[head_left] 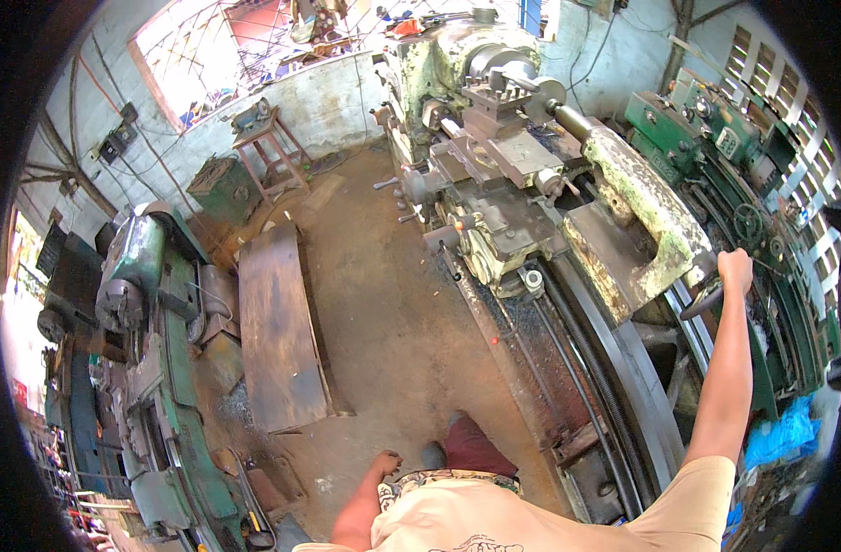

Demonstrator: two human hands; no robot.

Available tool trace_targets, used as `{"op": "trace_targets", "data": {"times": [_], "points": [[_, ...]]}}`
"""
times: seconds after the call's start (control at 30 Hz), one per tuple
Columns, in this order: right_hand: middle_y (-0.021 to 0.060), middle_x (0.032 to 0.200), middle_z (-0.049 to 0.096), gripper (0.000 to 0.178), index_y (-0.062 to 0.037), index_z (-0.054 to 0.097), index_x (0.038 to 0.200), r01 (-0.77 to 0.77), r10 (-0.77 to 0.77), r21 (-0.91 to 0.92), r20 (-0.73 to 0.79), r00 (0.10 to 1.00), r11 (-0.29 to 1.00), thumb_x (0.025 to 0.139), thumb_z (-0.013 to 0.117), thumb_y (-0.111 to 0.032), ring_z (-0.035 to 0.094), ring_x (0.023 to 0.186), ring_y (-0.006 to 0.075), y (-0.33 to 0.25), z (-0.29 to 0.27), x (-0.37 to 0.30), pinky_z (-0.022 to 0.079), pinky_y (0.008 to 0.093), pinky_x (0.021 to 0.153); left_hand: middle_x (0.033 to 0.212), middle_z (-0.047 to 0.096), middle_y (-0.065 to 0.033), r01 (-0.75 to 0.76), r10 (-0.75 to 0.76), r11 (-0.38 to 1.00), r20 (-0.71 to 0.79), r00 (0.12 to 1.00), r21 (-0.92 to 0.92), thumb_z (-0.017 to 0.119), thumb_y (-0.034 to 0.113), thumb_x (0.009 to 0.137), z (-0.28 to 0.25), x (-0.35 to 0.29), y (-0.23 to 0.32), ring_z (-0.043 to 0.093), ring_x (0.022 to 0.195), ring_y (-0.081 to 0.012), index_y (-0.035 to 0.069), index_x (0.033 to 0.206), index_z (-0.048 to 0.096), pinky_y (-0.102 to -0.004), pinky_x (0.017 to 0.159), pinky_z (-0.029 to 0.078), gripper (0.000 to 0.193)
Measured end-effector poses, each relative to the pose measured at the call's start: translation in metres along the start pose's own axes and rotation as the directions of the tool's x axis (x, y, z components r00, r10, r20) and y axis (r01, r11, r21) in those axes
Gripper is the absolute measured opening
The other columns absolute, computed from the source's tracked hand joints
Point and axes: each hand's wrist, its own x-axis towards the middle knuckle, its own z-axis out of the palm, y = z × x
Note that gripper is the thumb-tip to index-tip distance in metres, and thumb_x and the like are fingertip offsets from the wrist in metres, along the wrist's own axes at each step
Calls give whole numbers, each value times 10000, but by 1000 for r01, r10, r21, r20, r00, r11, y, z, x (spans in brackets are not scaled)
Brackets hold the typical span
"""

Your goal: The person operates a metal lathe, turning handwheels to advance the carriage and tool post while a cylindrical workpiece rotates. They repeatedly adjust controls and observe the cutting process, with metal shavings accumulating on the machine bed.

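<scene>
I am standing beside a large old lathe and looking down over my own chest at a workshop floor. My right hand [735,270] is reaching out at full arm's length toward about two o'clock in the view, and its grip is closing around the rim of the tailstock handwheel [705,296], a dark round wheel at the near end of the tailstock [636,221]. The fingers are wrapping over the top of the rim, so the grip is narrow and holding the wheel; I cannot make out the thumb.

The tailstock is a long, chipped, pale green and cream casting. Its long axis is running from the handwheel at about four o'clock up toward eleven o'clock, where its spindle is pointing at the carriage [494,198] and the headstock [448,64] beyond. So the wheel is lying at the very end of that line, nearest my right side, and its face is turning square to the axis.

My left hand [384,463] is hanging low at about six o'clock, resting against my hip with fingers curling loosely and holding nothing. It is well apart from the lathe, so the right hand is by far the nearer one.

A wooden bench [278,331] is standing on the floor at nine o'clock, and a second green lathe [154,350] is lying beyond it.
</scene>
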Motion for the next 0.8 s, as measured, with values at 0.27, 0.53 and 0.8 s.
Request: {"op": "trace_targets", "data": {"times": [0.27,0.53,0.8], "points": [[259,1233,615,442,-13,663,1145,-25,24,21,12,1000,999,797,576,-272,610,1125,425,0,-3,1,495,484,954,1056,703,-181,5,-4,1000,31,1000,-18,643,215,910,-8,1,-10,704,799,-260,-26,1267,573,-384,652,540,436],[246,1261,597,431,-21,660,1156,-53,53,32,24,998,998,813,564,-262,603,1133,423,-3,-8,-6,498,484,950,1010,708,-174,49,-49,998,9,999,-33,654,184,909,-16,12,-15,692,786,-257,-35,1194,616,-396,666,563,362],[219,1281,578,417,-35,649,1165,-40,39,-21,-14,999,999,820,566,-253,596,1141,406,-7,-8,-8,492,475,952,1036,729,-137,-88,62,953,101,993,288,624,288,894,-29,22,17,713,878,-232,-12,1149,671,-356,748,567,396]]}}
